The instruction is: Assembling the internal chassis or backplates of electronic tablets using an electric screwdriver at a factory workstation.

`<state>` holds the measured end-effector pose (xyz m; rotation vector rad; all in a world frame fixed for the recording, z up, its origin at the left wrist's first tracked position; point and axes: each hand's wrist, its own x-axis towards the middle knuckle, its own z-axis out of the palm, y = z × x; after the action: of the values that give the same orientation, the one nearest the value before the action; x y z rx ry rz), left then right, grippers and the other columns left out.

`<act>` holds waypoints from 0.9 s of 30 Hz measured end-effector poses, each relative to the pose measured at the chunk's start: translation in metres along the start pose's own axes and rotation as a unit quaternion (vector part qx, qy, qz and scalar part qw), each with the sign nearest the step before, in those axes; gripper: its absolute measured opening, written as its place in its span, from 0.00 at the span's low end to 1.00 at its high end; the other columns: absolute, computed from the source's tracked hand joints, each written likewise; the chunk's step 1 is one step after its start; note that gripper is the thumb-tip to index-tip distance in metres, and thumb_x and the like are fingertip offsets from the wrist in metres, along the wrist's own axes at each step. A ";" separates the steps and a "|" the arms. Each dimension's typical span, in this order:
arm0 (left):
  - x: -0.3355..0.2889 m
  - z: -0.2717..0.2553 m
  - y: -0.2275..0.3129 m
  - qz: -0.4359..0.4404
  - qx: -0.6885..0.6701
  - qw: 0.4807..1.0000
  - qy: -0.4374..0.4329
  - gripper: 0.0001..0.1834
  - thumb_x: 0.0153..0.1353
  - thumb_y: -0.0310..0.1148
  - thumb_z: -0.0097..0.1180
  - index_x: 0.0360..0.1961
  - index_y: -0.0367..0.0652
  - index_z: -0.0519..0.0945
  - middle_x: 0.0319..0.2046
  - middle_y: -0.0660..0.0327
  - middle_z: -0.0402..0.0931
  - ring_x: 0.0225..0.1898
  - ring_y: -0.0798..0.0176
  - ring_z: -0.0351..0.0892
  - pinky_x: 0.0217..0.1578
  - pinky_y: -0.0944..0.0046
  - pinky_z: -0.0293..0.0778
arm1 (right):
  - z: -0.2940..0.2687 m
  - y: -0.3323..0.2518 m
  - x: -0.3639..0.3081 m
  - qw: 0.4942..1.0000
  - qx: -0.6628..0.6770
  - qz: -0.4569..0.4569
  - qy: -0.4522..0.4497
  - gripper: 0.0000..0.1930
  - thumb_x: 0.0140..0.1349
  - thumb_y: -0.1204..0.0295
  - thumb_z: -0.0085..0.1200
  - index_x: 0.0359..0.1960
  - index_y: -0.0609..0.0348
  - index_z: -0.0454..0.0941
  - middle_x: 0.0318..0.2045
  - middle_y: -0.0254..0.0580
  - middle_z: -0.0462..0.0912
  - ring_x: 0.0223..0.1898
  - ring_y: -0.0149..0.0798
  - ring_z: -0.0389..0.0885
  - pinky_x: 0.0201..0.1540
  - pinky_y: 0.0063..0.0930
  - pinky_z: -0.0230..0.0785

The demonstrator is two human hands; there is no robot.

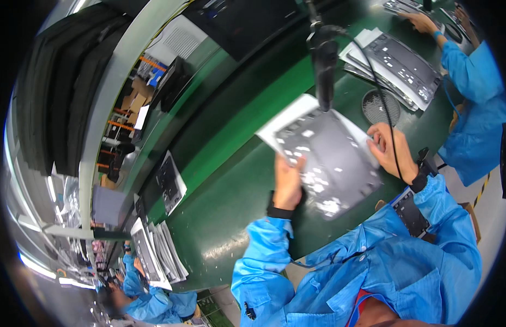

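A dark grey flat panel with several white spots and shiny patches is tilted over the green bench. Behind it, a white sheet sticks out along the far and right sides. My left hand grips the panel's left edge, thumb on top. At the right edge, my right hand has curled fingers close to the sheet; what they pinch, if anything, is hidden. Both wrists wear dark bands. Slight blur covers the panel's near end.
A black tool hangs above the panel, a black cable beside it. Beyond my right hand are a round mesh dish and stacked panels. More stacked panels and a single panel lie left. Blue-sleeved co-workers work at both ends.
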<state>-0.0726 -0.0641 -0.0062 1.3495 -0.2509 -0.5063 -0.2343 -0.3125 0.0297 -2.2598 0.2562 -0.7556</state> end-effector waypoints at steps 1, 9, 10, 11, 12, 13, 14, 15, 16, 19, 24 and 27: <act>0.015 -0.017 0.014 0.029 0.022 0.999 0.024 0.28 0.67 0.20 0.60 0.67 0.39 0.68 0.57 0.58 0.77 0.55 0.62 0.77 0.57 0.61 0.74 | -0.010 0.003 0.001 0.999 -0.009 -0.019 0.039 0.09 0.59 0.78 0.63 0.40 0.60 0.78 0.24 0.40 0.74 0.22 0.40 0.74 0.27 0.33 0.66; 0.200 -0.237 0.076 0.048 0.170 0.968 0.178 0.20 0.67 0.26 0.61 0.58 0.33 0.78 0.45 0.59 0.83 0.42 0.63 0.82 0.45 0.62 0.76 | -0.120 0.071 0.014 0.963 -0.234 -0.027 0.134 0.28 0.47 0.77 0.70 0.54 0.61 0.77 0.42 0.45 0.78 0.45 0.47 0.75 0.47 0.37 0.70; 0.211 -0.272 0.076 0.047 0.164 0.972 0.163 0.21 0.67 0.26 0.60 0.60 0.32 0.77 0.46 0.58 0.83 0.43 0.62 0.82 0.47 0.61 0.76 | -0.126 0.064 0.015 0.952 -0.294 -0.021 0.080 0.29 0.47 0.76 0.71 0.54 0.60 0.77 0.44 0.45 0.78 0.46 0.47 0.75 0.48 0.37 0.70; 0.217 -0.302 0.079 0.049 0.159 0.974 0.151 0.22 0.67 0.26 0.60 0.61 0.32 0.77 0.47 0.57 0.84 0.44 0.60 0.82 0.48 0.61 0.76 | -0.129 0.060 0.018 0.937 -0.348 -0.017 0.025 0.30 0.46 0.76 0.72 0.55 0.59 0.77 0.45 0.45 0.77 0.47 0.47 0.75 0.50 0.38 0.70; 0.217 -0.331 0.082 0.090 0.185 0.965 0.163 0.22 0.66 0.26 0.60 0.61 0.32 0.77 0.47 0.56 0.83 0.45 0.59 0.82 0.49 0.60 0.75 | -0.130 0.063 0.025 0.932 -0.360 -0.033 0.031 0.29 0.45 0.77 0.71 0.53 0.57 0.78 0.46 0.44 0.77 0.47 0.48 0.75 0.50 0.40 0.70; 0.217 -0.350 0.085 0.127 0.213 0.954 0.170 0.22 0.66 0.26 0.59 0.61 0.32 0.77 0.48 0.55 0.83 0.46 0.59 0.82 0.50 0.59 0.75 | -0.132 0.077 0.029 0.933 -0.357 -0.030 0.034 0.29 0.45 0.77 0.71 0.53 0.57 0.78 0.46 0.44 0.77 0.47 0.48 0.75 0.50 0.40 0.70; 0.218 -0.358 0.089 0.147 0.262 0.927 0.226 0.22 0.64 0.25 0.59 0.60 0.32 0.77 0.48 0.52 0.84 0.47 0.55 0.83 0.52 0.56 0.75 | -0.135 0.099 0.035 0.942 -0.326 -0.079 0.018 0.27 0.45 0.78 0.71 0.51 0.57 0.78 0.45 0.44 0.77 0.47 0.48 0.74 0.50 0.40 0.70; 0.230 -0.324 0.076 0.141 0.253 0.934 0.210 0.22 0.64 0.25 0.59 0.60 0.32 0.77 0.48 0.52 0.84 0.47 0.55 0.83 0.52 0.56 0.75 | -0.140 0.113 0.038 0.943 -0.310 -0.117 -0.002 0.25 0.46 0.78 0.70 0.49 0.57 0.78 0.45 0.44 0.77 0.47 0.49 0.74 0.50 0.40 0.71; 0.237 -0.259 0.064 0.234 0.489 0.774 0.327 0.23 0.63 0.25 0.58 0.60 0.33 0.77 0.48 0.50 0.84 0.48 0.53 0.83 0.53 0.55 0.75 | -0.148 0.117 0.032 0.927 -0.354 -0.125 -0.025 0.20 0.47 0.79 0.68 0.44 0.60 0.77 0.42 0.43 0.77 0.45 0.49 0.76 0.48 0.40 0.72; 0.220 -0.177 0.086 0.344 0.514 0.764 0.187 0.16 0.65 0.26 0.55 0.52 0.35 0.83 0.43 0.48 0.85 0.46 0.52 0.86 0.50 0.54 0.80 | -0.155 0.135 0.028 0.895 -0.402 -0.192 -0.024 0.19 0.46 0.79 0.67 0.41 0.62 0.76 0.39 0.42 0.78 0.42 0.49 0.77 0.45 0.40 0.73; 0.157 0.036 0.082 0.068 0.110 0.938 -0.321 0.25 0.77 0.40 0.50 0.62 0.28 0.74 0.56 0.45 0.80 0.54 0.52 0.84 0.56 0.55 0.80 | -0.165 0.115 0.052 0.874 -0.387 -0.257 0.142 0.18 0.45 0.81 0.66 0.41 0.62 0.79 0.36 0.45 0.82 0.36 0.48 0.84 0.39 0.40 0.78; 0.154 0.146 0.056 -0.077 -0.038 0.898 -0.432 0.34 0.77 0.49 0.49 0.68 0.27 0.66 0.63 0.43 0.73 0.57 0.49 0.80 0.60 0.51 0.77 | -0.160 0.106 0.066 0.862 -0.392 -0.280 0.159 0.18 0.44 0.81 0.67 0.41 0.63 0.79 0.36 0.45 0.81 0.36 0.48 0.83 0.39 0.40 0.78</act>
<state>0.0055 -0.2578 0.0624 0.9954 -0.8458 -1.2286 -0.2709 -0.5064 0.0752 -3.0187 0.0451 -1.5609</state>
